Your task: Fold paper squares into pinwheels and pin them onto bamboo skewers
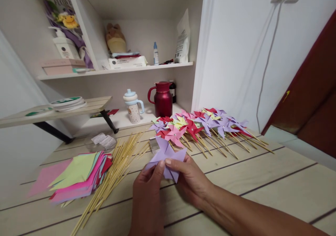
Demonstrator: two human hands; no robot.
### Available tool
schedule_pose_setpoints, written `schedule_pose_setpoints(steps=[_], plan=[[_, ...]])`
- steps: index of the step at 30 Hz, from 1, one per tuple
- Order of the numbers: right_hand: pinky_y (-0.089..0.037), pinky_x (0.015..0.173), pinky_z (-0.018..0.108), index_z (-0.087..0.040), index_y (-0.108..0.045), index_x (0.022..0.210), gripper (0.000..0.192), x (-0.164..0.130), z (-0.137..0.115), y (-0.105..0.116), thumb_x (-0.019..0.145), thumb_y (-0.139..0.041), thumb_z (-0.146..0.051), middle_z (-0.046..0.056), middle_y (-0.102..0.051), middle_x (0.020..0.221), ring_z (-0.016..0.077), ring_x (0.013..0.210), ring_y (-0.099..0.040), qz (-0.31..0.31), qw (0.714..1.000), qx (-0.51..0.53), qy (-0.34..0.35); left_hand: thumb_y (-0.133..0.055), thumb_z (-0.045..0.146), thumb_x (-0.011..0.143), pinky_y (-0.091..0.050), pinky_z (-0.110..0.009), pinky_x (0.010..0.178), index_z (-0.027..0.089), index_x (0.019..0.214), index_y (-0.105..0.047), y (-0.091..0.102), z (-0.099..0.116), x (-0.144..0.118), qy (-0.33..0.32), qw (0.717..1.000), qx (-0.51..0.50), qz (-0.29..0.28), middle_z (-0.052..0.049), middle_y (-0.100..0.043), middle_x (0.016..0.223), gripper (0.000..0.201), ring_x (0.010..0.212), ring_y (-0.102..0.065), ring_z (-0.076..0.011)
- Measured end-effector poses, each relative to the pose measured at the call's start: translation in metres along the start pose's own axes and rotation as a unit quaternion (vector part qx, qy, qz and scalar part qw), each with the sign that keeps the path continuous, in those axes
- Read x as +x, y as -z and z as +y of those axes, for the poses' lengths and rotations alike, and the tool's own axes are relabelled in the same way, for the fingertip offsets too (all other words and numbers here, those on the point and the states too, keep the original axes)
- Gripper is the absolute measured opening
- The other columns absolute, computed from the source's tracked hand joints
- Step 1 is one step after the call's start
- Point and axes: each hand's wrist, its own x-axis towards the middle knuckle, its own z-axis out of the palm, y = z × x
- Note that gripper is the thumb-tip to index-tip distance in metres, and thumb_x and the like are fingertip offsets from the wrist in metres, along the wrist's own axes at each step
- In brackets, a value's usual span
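Just to the right of the bundle of sticks [114, 178], a purple paper pinwheel [166, 152] is resting in both hands above the counter [249, 176]. The left hand [147, 188] is pinching its near left part, the grip closing down to the paper's thickness with the thumb lying on top. The right hand [193, 181] is holding the right part the same way, its thumb tip meeting the left thumb near the middle; the fingers beneath are partly hiding behind the paper.

To the right of the bundle and farther back, many pinwheels on sticks [193, 129] are lying in a crowded group, showing red, pink, yellow-green and purple. Close by the bundle's left side, a stack of coloured paper [76, 169] is spreading out unevenly, yellow-green on top. A clear container [98, 145] with white packets is sitting left of the bundle's far end, and a small box [153, 145] is showing right of that end, partly hiding behind the held pinwheel. Beyond the bundle, a lidded cup [133, 111] is standing, with a red jug [163, 101] standing farther right.
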Motion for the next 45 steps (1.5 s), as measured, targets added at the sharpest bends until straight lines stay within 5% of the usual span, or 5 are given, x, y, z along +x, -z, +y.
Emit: schedule_pose_setpoints(steps=[14,21,25,32,45], plan=[[-0.045,0.071,0.026,-0.018,-0.072,0.087,0.019,0.0,0.003,0.004,0.073,-0.079,-0.029,0.002,-0.07,0.078,0.0151,0.073,-0.059,0.023,0.999,-0.038,-0.01,-0.076,0.035,0.068,-0.048,-0.032,0.078,0.014,0.083,-0.078,0.007,0.014,0.009,0.027,0.993,0.086,0.07,-0.006,-0.074,0.077,0.026,0.077,-0.065,-0.0218],[-0.046,0.084,0.036,-0.027,-0.058,0.115,0.03,0.01,-0.017,0.015,0.088,-0.061,-0.041,0.002,-0.066,0.093,0.0183,0.082,-0.063,0.029,0.975,-0.192,0.104,-0.075,0.029,0.07,-0.048,-0.026,0.074,0.015,0.072,-0.075,0.021,0.023,0.027,0.014,0.995,-0.02,0.092,-0.005,-0.074,0.079,0.014,0.075,-0.064,-0.0164],[-0.047,0.085,0.039,-0.034,-0.042,0.137,0.051,0.01,-0.024,0.022,0.089,-0.06,-0.028,0.005,-0.062,0.106,0.0204,0.089,-0.06,-0.036,0.89,-0.4,0.215,-0.074,0.017,0.07,-0.05,-0.025,0.074,0.015,0.075,-0.074,0.026,0.029,0.033,0.032,0.986,-0.089,0.135,-0.005,-0.074,0.085,0.005,0.077,-0.065,-0.0146],[-0.046,0.071,0.033,-0.034,-0.062,0.124,0.045,0.005,-0.017,0.022,0.088,-0.052,-0.008,0.004,-0.052,0.09,0.0187,0.081,-0.054,-0.128,0.712,-0.594,0.353,-0.078,0.019,0.068,-0.05,-0.026,0.072,0.013,0.081,-0.074,0.027,0.028,0.032,0.045,0.989,-0.117,0.084,-0.005,-0.074,0.086,0.015,0.075,-0.065,-0.0142],[-0.041,0.057,0.029,-0.028,-0.078,0.091,0.013,0.001,-0.019,0.02,0.082,-0.07,-0.022,0.002,-0.055,0.071,0.0174,0.067,-0.053,-0.068,0.749,-0.554,0.356,-0.076,0.036,0.069,-0.047,-0.029,0.074,0.014,0.073,-0.076,0.016,0.022,0.019,0.032,0.998,-0.062,-0.004,-0.006,-0.072,0.071,0.022,0.072,-0.064,-0.0193]])
